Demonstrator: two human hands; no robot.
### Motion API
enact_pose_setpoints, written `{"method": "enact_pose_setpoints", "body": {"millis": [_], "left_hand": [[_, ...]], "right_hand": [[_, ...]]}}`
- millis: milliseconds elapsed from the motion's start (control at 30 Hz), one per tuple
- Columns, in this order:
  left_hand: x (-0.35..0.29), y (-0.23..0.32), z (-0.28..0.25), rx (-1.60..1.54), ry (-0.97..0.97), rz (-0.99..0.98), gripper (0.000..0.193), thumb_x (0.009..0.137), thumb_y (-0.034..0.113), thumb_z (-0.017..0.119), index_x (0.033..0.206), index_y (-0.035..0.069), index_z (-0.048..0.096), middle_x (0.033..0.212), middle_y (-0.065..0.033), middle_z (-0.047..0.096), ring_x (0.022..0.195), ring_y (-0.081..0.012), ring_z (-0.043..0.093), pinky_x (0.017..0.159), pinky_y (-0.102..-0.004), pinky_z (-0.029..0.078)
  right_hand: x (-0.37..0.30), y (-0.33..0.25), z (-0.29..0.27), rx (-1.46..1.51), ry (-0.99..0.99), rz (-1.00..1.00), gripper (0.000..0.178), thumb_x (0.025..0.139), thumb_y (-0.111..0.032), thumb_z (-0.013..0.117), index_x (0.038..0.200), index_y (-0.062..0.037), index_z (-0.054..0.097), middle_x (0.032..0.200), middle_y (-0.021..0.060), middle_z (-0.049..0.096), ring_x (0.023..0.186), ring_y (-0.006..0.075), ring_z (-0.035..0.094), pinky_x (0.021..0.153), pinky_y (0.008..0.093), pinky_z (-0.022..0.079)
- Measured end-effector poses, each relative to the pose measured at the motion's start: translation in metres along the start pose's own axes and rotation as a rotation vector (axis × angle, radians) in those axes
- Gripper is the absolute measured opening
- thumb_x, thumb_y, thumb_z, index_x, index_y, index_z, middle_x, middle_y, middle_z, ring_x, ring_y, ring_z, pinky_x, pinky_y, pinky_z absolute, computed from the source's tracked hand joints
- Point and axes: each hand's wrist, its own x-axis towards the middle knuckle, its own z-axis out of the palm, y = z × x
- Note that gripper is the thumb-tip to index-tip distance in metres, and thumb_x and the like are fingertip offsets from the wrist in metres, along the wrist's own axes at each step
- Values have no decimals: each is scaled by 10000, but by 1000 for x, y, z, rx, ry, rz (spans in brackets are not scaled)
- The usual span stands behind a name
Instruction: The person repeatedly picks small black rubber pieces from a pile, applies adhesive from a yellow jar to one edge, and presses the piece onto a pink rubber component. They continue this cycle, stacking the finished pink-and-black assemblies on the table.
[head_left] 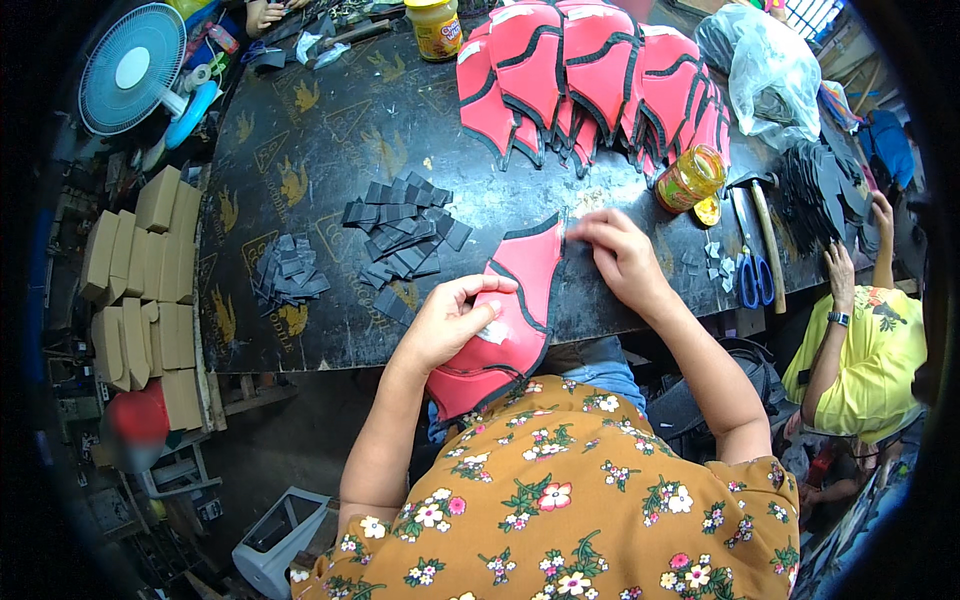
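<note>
My left hand (pixel 452 320) is closed on a pink-red padded piece with black edging (pixel 535 262), shaped like a shoe upper. Its lower part rests over the table's near edge against my lap, and its narrow end points away from me. Beside that narrow end is my right hand (pixel 622 255), fingers pinched together; whatever is between the fingertips is too small to make out. Just left of the piece lies a heap of small black strips (pixel 400 235), with a second pile of small dark pieces (pixel 288 270) farther left.
Similar pink-red pieces (pixel 600 70) are stacked at the back. An open glass jar (pixel 690 180), blue-handled scissors (pixel 755 275) and a hammer (pixel 768 245) lie to the right. Another jar (pixel 434 28) stands far off. A person in yellow (pixel 865 350) handles black pieces (pixel 820 195).
</note>
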Motion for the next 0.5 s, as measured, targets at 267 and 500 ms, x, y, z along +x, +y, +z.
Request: {"method": "enact_pose_setpoints", "body": {"millis": [267,500], "left_hand": [[1,8,4,15,6,50,350,1012,28,698,1360,-11,703,1076,14,712,857,-36,639,773,-237,551],[53,45,19,-42,366,560,425,1000,4,735,1411,-20,629,1208,-58,690,939,-102,731,832,-264,606]], "right_hand": [[-10,-15,-7,-217,-172,-131,392,788,40,747,1134,-133,811,1179,84,698,1097,326,667,936,475,528],[22,-24,-149,-692,255,69,372,787,-317,913,1096,-128,829,1384,132,678,1305,349,608,1084,495,482]]}}
